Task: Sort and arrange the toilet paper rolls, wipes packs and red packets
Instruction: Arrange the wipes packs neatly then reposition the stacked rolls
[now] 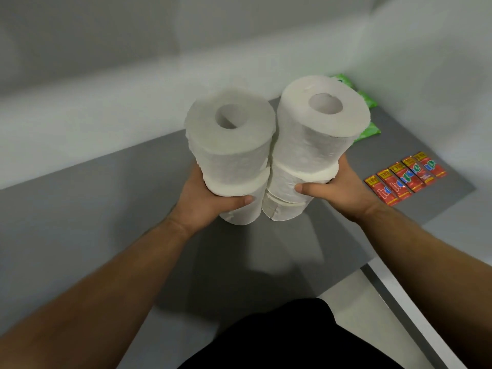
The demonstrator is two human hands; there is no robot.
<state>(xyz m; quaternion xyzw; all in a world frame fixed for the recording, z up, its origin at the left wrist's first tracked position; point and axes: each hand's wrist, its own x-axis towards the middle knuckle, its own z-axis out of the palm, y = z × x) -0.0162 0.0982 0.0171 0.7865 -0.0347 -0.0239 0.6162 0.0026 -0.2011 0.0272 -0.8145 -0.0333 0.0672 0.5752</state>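
Note:
Two upright stacks of white toilet paper rolls stand side by side, touching, above the grey table (106,209). My left hand (202,198) grips the left stack (230,145) low down, thumb across its front. My right hand (338,187) holds the right stack (319,129) the same way. Whether the stacks rest on the table or hang just above it I cannot tell. Green wipes packs (368,115) lie behind the right stack, mostly hidden by it. Several red packets (404,177) lie flat in a neat overlapping row at the table's right.
A light grey wall (133,62) runs behind the table and meets another wall at the right corner. The table's right edge (431,219) drops to a pale floor with a white ledge (426,315). My dark clothing shows at the bottom.

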